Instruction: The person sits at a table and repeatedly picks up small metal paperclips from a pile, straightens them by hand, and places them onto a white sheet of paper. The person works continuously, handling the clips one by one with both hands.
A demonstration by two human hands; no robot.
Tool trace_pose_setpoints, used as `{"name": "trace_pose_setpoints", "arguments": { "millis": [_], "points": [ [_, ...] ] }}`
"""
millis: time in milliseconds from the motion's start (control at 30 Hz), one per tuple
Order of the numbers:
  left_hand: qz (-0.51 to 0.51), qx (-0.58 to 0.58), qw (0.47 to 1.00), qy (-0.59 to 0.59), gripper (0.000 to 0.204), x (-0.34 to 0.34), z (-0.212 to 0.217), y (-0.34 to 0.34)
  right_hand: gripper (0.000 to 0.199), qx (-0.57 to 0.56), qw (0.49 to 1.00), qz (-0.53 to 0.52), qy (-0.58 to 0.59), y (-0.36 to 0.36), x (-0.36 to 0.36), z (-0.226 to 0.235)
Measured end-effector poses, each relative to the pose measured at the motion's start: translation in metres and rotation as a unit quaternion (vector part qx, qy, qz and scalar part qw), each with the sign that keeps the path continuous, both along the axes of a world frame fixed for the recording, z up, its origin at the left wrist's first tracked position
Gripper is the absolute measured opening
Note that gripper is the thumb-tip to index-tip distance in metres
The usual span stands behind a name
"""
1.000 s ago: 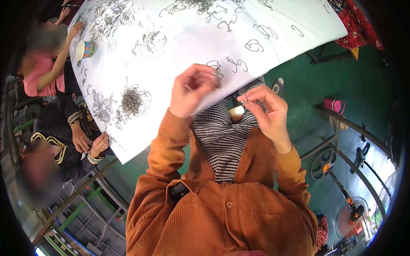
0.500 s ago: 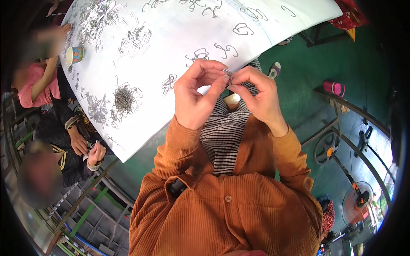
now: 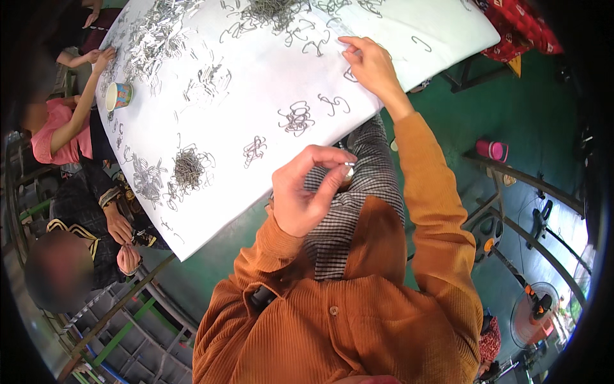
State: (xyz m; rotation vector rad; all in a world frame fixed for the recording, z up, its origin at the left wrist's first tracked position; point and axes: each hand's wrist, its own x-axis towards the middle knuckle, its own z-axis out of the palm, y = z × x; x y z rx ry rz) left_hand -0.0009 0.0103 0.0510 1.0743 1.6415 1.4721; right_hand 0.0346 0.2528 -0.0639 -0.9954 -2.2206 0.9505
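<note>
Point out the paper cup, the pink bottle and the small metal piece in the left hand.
paper cup (image 3: 118, 96), head view, its side wall.
pink bottle (image 3: 493, 150), head view, its body.
small metal piece (image 3: 349, 169), head view, end showing between the left hand's fingers.

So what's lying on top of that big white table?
The white table carries scattered bent metal wire pieces, several heaps, and a paper cup. The right hand rests on it, covering whatever lies beneath.

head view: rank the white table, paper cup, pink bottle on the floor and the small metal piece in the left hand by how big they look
1. white table, by far the largest.
2. and 3. paper cup and pink bottle look about alike; the bottle lies farther from the camera, so no firm ranking.
4. small metal piece pinched in the left hand.
</note>
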Motion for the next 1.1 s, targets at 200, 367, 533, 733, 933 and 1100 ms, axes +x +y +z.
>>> {"name": "trace_pose_setpoints", "arguments": {
  "millis": [200, 367, 533, 733, 933, 1100],
  "points": [
    [-0.016, 0.008, 1.0, 0.007, 0.01, -0.003, -0.003, -0.002, 0.017, 0.007, 0.974, -0.053, -0.22, 0.029, -0.067, 0.01],
    [-0.021, 0.01, 0.999, -0.031, 0.01, -0.008, -0.006, -0.003, 0.02, 0.071, 0.984, 0.017, -0.161, 0.024, -0.078, -0.004],
    [-0.031, 0.032, 0.997, -0.059, 0.01, -0.012, -0.008, -0.003, 0.019, 0.021, 0.978, 0.009, -0.207, 0.032, -0.073, 0.006],
    [-0.052, 0.05, 0.997, -0.036, 0.01, -0.016, -0.012, -0.002, 0.012, 0.045, 0.979, 0.036, -0.196, 0.027, -0.086, 0.008],
    [-0.056, 0.051, 0.996, -0.043, 0.01, -0.016, -0.016, 0.0, 0.014, 0.12, 0.965, 0.079, -0.218, 0.004, -0.112, 0.002],
    [-0.056, 0.056, 0.996, -0.038, 0.011, -0.015, -0.012, 0.002, 0.019, 0.157, 0.955, 0.144, -0.208, 0.001, -0.108, 0.002]
  ]
}}
